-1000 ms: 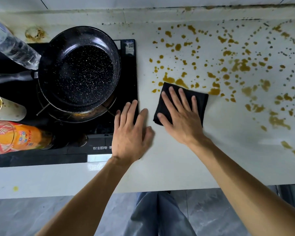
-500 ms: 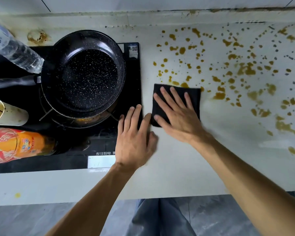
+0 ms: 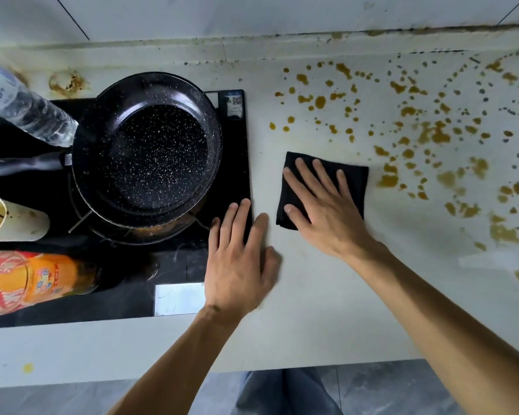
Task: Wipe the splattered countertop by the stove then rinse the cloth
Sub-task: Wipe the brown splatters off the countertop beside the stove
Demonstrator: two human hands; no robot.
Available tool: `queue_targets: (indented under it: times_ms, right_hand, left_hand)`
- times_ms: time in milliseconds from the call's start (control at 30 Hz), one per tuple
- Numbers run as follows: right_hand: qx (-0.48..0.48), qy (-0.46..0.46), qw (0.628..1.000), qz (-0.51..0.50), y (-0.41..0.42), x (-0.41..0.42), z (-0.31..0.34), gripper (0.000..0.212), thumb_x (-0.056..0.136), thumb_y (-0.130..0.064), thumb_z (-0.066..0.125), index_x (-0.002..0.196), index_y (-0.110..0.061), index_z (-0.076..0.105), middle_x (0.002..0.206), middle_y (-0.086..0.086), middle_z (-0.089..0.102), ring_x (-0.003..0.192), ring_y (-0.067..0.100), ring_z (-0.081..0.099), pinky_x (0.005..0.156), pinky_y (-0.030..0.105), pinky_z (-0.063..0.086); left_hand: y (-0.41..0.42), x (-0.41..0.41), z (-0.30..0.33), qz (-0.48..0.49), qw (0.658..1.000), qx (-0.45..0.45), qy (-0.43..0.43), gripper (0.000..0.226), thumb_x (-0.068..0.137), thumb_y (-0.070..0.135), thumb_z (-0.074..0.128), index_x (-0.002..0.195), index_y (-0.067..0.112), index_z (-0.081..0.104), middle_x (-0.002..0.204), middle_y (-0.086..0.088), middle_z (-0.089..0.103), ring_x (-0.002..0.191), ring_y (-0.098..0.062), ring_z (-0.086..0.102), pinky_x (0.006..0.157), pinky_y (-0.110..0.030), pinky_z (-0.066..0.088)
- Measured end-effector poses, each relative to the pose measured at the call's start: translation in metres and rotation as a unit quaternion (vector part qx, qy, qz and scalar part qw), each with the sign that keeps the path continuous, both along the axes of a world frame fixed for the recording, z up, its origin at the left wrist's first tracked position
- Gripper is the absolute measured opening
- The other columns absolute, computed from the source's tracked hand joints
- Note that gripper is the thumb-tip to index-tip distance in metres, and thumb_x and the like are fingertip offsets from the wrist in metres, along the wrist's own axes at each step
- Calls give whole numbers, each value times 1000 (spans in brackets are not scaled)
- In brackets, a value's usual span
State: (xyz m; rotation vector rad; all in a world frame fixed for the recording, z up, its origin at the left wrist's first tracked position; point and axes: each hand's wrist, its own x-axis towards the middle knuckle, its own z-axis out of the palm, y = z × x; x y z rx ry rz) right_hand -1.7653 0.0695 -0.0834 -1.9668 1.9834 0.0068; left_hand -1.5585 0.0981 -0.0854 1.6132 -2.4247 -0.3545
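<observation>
Now right hand flat, fingers spread, pressing black cloth on countertop; left hand flat beside.

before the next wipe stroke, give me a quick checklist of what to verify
1. Right hand flat on the black cloth, fingers spread: ok.
2. Cloth lying flat on the countertop: ok.
3. Brown splatters still to the right of and behind the cloth: not ok, much left to wipe.
4. Left hand braced, straddling the stove edge, apart from the cloth: ok.
5. Frying pan out of the stroke's path: ok.
6. Cloth's underside clean enough: cannot tell.
</observation>
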Motion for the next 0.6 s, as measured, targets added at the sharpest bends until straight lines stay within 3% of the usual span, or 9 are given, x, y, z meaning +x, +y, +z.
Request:
queue_targets:
  times_ms: [267,433,600]
  right_hand:
    - [-31,13,999,-6,-78,-4,-10,68,109,-56,27,169,-33,6,178,-8,0,164,19,-6,132,53,-5]
    - [-32,21,994,-107,-42,-15,-12,68,110,-54,25,170,-29,6,178,-4,-1,164,21,-6,132,55,-4]
    - [-48,26,997,-57,6,19,-15,69,106,-52,30,169,-27,16,178,-2,8,165,26,3,131,57,4]
  left_hand:
    - [0,2,-1,1,1000,-3,4,61,91,35,59,149,16,57,170,-15,39,161,-34,31,131,-55,22]
    - [0,2,-5,0,1000,-4,-2,61,91,35,61,149,17,56,171,-15,38,162,-33,30,131,-54,22]
    - [0,-1,-4,6,1000,-8,-2,63,90,34,60,151,17,55,171,-15,37,162,-33,30,131,-55,22]
